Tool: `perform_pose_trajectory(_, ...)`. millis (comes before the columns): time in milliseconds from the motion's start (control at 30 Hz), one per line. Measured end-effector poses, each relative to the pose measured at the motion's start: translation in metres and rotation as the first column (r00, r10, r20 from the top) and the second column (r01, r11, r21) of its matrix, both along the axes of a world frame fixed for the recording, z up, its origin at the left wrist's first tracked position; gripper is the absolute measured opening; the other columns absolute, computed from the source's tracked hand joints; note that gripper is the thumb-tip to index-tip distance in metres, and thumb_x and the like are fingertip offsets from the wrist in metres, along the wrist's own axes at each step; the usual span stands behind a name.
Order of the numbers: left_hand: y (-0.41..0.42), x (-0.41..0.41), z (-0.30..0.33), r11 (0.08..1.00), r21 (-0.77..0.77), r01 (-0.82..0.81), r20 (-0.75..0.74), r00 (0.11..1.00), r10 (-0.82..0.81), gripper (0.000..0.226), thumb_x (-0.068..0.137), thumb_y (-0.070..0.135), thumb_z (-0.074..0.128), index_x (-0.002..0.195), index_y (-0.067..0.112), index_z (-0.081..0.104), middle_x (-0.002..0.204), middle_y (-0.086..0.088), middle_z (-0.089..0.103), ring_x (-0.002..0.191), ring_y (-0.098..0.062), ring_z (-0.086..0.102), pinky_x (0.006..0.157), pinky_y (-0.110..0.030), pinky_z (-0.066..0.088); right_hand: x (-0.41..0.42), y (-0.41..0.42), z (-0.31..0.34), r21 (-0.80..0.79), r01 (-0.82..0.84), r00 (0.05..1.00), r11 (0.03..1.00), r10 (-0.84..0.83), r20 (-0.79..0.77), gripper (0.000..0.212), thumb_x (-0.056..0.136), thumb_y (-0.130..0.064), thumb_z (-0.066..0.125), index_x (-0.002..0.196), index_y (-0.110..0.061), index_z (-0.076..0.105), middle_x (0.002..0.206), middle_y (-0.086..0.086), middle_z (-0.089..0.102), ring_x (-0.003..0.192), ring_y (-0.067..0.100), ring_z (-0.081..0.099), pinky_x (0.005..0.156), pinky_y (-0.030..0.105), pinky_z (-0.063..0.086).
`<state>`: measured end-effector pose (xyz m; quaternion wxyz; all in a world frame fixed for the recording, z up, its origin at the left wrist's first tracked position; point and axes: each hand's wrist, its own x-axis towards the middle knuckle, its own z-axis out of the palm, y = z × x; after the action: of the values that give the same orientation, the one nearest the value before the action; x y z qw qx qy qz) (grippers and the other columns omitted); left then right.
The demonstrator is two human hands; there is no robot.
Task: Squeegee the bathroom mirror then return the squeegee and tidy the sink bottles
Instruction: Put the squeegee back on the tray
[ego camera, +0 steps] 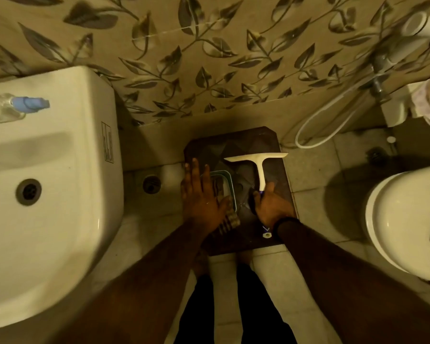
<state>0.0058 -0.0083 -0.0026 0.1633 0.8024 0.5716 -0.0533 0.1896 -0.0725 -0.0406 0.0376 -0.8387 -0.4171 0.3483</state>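
Note:
A white T-shaped squeegee point(260, 165) lies over a dark brown stool point(236, 145) on the floor, its blade pointing away from me. My right hand point(271, 206) grips the lower end of its handle. My left hand point(204, 194) rests flat with fingers spread on the stool's left side, partly over a clear lidded container point(221, 180). A clear bottle with a blue cap point(13, 108) lies on the back rim of the white sink point(60, 170) at the left.
A toilet bowl point(407, 219) stands at the right. A white hose point(328, 120) loops down the leaf-patterned tiled wall from a tap. A floor drain point(151, 184) sits between sink and stool. A brush-like item point(230, 219) lies under my left wrist.

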Motion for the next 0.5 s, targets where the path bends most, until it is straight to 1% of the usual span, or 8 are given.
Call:
perform_pose_trajectory(100,0.0021,-0.0018,-0.0044,1.000,-0.014,-0.010,-0.006,1.000,0.010,0.098,0.083,0.075,0.032,0.156,0.014,0.007,0.163,-0.013,-0.008,0.151,-0.033,-0.007,0.119,-0.054,0.015,0.0010,0.0011,-0.0070,-0.033,0.014,1.000,0.999,-0.015,-0.027,0.046,0.098,-0.047,0.035,0.130,-0.013,0.035,0.121,0.017,0.057,0.102,0.035,0.059,0.076,0.037,0.046)
perform_pose_trajectory(200,0.0018,-0.0029,-0.0070,0.999,-0.026,-0.020,-0.011,1.000,0.019,0.098,0.084,0.074,0.034,0.156,0.015,0.005,0.163,-0.013,-0.010,0.150,-0.032,-0.009,0.120,-0.054,0.012,0.0023,0.0018,-0.0103,-0.055,0.026,0.997,0.998,-0.030,-0.065,0.047,0.098,-0.046,0.036,0.133,-0.014,0.033,0.126,0.017,0.055,0.107,0.036,0.057,0.085,0.043,0.050)
perform_pose_trajectory(300,0.0005,-0.0040,-0.0080,0.999,-0.030,-0.030,0.009,0.999,0.030,0.098,0.083,0.074,0.036,0.156,0.015,0.007,0.163,-0.013,-0.009,0.150,-0.032,-0.009,0.120,-0.054,0.011,0.0041,0.0018,-0.0119,-0.071,0.021,0.997,0.997,-0.026,-0.075,0.051,0.098,-0.047,0.037,0.136,-0.014,0.032,0.130,0.018,0.053,0.111,0.037,0.055,0.090,0.046,0.049)
perform_pose_trajectory(400,0.0003,-0.0040,-0.0064,0.999,-0.040,-0.032,0.005,0.999,0.032,0.099,0.082,0.075,0.034,0.156,0.016,0.004,0.163,-0.012,-0.011,0.150,-0.031,-0.011,0.121,-0.053,0.010,0.0045,0.0022,-0.0110,-0.091,0.018,0.997,0.996,-0.025,-0.073,0.057,0.096,-0.052,0.039,0.138,-0.014,0.031,0.134,0.018,0.049,0.113,0.036,0.054,0.092,0.045,0.048)
perform_pose_trajectory(467,0.0008,-0.0035,-0.0038,0.998,-0.042,-0.037,0.014,0.999,0.038,0.099,0.082,0.074,0.036,0.156,0.016,0.003,0.163,-0.011,-0.013,0.150,-0.029,-0.013,0.121,-0.052,0.008,0.0039,0.0026,-0.0090,-0.088,0.018,0.999,0.996,-0.022,-0.039,0.062,0.094,-0.057,0.040,0.138,-0.014,0.032,0.140,0.018,0.043,0.119,0.035,0.050,0.095,0.045,0.046)
perform_pose_trajectory(500,0.0009,-0.0031,-0.0019,0.999,-0.038,-0.038,0.018,0.999,0.039,0.099,0.083,0.074,0.036,0.156,0.016,0.003,0.163,-0.011,-0.013,0.150,-0.029,-0.013,0.120,-0.051,0.008,0.0035,0.0026,-0.0073,-0.071,0.007,1.000,0.997,-0.007,0.002,0.065,0.092,-0.059,0.040,0.138,-0.013,0.032,0.141,0.018,0.040,0.122,0.035,0.047,0.098,0.045,0.044)
